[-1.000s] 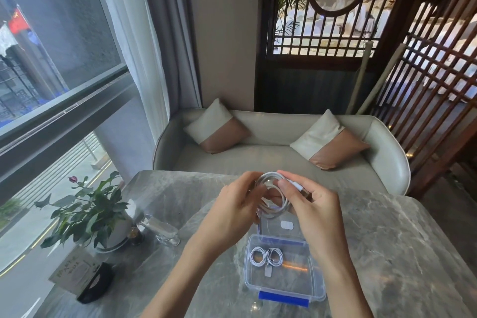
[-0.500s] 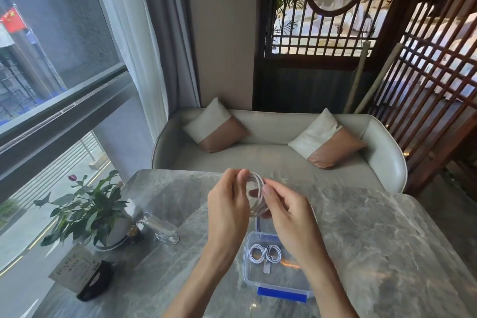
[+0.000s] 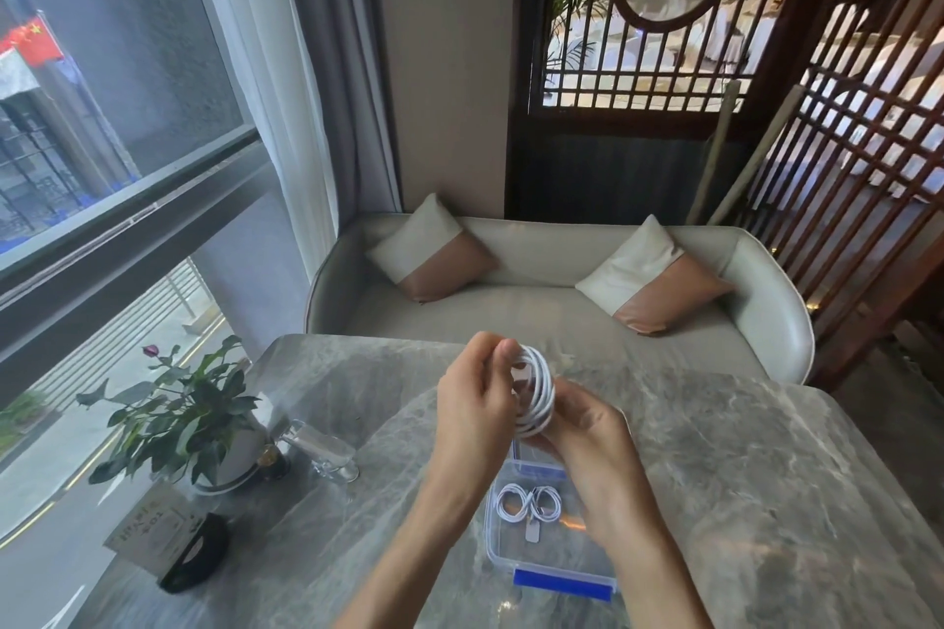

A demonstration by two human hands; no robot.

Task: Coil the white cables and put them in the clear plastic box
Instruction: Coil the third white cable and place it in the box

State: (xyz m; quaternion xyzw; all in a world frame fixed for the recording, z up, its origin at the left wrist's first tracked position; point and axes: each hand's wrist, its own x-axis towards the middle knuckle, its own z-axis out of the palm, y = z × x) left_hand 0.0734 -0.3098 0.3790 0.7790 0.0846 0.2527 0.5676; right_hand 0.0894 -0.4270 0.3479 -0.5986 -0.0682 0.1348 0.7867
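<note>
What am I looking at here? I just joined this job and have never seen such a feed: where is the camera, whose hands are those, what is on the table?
There is no machine: a person works with two bare hands, and the single picture comes from a wide-angle camera worn on the head, looking forward and down. The left hand pinches the top of a coiled white cable and the right hand holds its lower part, above the grey marble table. Under the hands stands the clear plastic box, open, with a second coiled cable lying inside. At the table's left are a potted plant and a card in a black holder; behind it is a sofa.
</note>
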